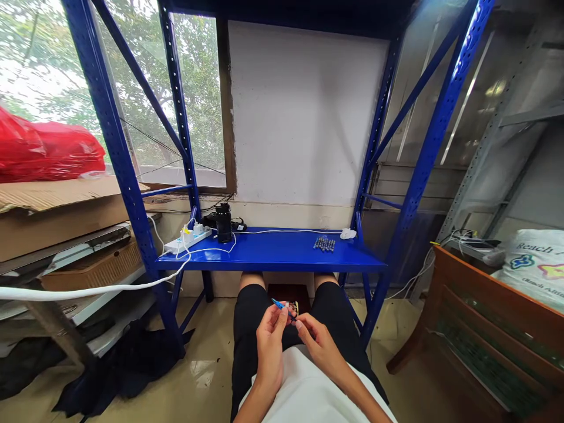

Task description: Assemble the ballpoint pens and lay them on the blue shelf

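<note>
While the person is sitting with both hands over the lap, the left hand (271,332) is gripping a slim blue object (277,303) between thumb and fingers, its blue end pointing up and away to the left. The right hand (318,338) is closing thumb and forefinger around a small dark piece (294,318) just beside the left fingertips; whether that piece is joining the blue object is too small to tell. A small item with a patterned label (292,306) is showing just behind the left fingers, and what is supporting it is hidden.

Beyond the knees, a blue metal shelf (264,251) is stretching across the view. On its right part, a cluster of small dark pieces (325,244) is lying near a crumpled white item (348,234), with a clear container (325,222) standing behind the cluster. On its left part, a black bottle (224,223) is standing upright near a white power strip (187,241), which is holding plugs. A white cable (132,286) is running leftward in front of the rack.
</note>
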Tool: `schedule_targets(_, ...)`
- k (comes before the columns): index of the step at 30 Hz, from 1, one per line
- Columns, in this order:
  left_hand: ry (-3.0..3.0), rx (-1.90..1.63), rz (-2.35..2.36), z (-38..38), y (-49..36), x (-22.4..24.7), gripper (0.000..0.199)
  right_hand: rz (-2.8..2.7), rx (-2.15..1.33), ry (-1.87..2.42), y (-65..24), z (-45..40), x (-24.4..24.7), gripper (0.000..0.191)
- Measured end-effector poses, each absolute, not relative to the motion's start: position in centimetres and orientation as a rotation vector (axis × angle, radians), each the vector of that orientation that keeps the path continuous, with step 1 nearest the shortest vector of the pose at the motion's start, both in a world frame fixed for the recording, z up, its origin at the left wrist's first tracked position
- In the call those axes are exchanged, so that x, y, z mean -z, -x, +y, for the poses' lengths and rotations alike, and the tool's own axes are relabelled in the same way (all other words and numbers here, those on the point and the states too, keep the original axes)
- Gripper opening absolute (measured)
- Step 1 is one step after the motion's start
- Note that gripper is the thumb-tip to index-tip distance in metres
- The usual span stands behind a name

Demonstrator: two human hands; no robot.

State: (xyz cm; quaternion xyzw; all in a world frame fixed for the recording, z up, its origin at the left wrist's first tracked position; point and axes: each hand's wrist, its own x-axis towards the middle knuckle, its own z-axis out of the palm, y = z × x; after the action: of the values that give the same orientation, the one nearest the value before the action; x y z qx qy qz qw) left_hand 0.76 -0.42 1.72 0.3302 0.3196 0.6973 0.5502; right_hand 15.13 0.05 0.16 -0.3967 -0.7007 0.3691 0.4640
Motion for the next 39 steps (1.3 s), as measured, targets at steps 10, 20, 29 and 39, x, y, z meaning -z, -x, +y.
schedule_targets(10, -0.659, -1.811, 0.799, -0.5, -0.2, -1.8, 0.056, -1.751, -0.764, 1.039, -15.3, 0.0, -0.2, 0.043)
schedule_targets(20, -0.655, -1.82, 0.796, -0.8, -0.1, -2.1, 0.053, -1.768, -0.766, 1.054, -15.3, 0.2, 0.1, 0.041)
schedule_targets(29, -0.807, -1.649, 0.795, -0.5, -0.4, -1.4, 0.046, -1.764, -0.806, 1.018, -15.2, -0.2, -0.6, 0.04)
schedule_targets(39, -0.674, -1.832, 0.809, -0.4, 0.1, -1.2, 0.045, -1.663, -0.738, 1.111, -15.6, 0.0, 0.7, 0.032)
